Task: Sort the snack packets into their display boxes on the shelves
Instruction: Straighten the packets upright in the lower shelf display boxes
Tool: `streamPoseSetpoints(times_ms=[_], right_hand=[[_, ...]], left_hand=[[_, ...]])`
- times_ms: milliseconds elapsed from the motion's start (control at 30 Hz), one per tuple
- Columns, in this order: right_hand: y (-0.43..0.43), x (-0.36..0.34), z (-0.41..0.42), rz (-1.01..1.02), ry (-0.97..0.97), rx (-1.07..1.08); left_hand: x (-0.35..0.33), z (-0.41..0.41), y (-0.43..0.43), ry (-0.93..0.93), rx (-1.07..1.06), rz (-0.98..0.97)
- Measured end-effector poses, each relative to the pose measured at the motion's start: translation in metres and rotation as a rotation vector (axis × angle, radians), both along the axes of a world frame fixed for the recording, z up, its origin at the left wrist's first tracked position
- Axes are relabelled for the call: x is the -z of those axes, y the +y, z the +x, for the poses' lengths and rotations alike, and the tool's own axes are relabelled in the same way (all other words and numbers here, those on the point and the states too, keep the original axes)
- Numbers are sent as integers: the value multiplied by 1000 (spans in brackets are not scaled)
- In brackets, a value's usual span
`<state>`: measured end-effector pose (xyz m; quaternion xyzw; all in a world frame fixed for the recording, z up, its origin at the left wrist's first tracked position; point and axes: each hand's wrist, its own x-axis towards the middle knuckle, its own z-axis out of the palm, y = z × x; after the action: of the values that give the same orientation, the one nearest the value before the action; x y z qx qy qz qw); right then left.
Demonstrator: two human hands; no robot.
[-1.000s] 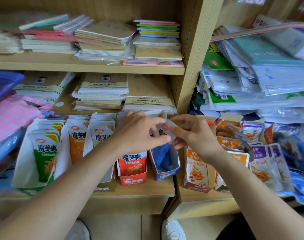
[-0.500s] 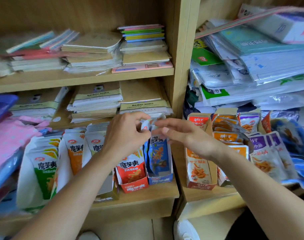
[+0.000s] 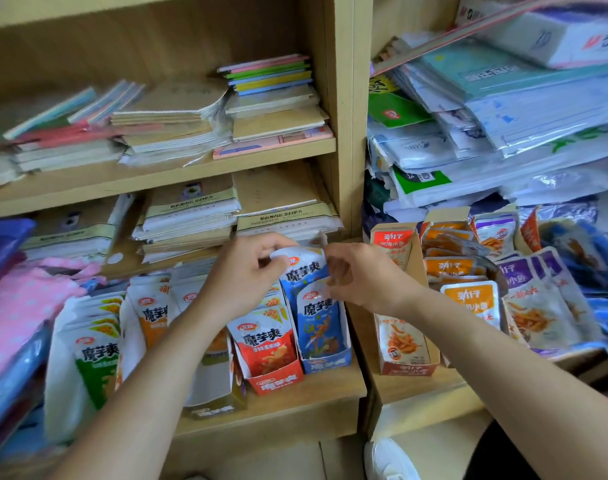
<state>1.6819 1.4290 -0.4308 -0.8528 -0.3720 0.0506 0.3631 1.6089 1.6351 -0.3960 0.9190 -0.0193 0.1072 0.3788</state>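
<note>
Both hands meet in the middle of the frame, above the narrow blue cardboard display box (image 3: 326,364) that stands on the lower wooden shelf (image 3: 330,384). The left hand (image 3: 247,271) pinches the upper left corner of a blue and white foil snack packet (image 3: 304,271), thumb and fingers curled on it. The right hand (image 3: 361,277) has its fingers curled on the right edge of the same packet and grips it there. This packet stands upright in the blue box, and its lower part is hidden behind a second blue packet (image 3: 318,323) of the same kind. Just left of it stands a red cardboard display box (image 3: 278,382) with red and white packets (image 3: 264,344). Further left are orange packets (image 3: 150,315) and green packets (image 3: 94,358). At the right of the frame are an orange carton (image 3: 404,368) and purple packets (image 3: 524,285). Stacks of paper notebooks (image 3: 177,123) lie on the upper shelf.
</note>
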Motion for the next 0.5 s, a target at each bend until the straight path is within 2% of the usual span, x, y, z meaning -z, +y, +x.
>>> streamPoseSetpoints(times_ms=[133,233,300,400,433,500], right_hand=[[-4,-2,5,-18,32,-29],[-8,-1,0,-62,-25,-78],[-8,4,-6,-104,-105,-80],[-9,9,-11,-116,-168,-64],[-10,8,-13,-117,-178,-58],[-14,9,-18,-124,-200,-36]], left_hand=[[5,4,0,164,97,171],[-1,4,-1,259,195,413],[-8,2,2,272,242,383],[-12,4,8,133,171,104],[-10,8,10,54,104,100],[-6,15,11,-23,-15,294]])
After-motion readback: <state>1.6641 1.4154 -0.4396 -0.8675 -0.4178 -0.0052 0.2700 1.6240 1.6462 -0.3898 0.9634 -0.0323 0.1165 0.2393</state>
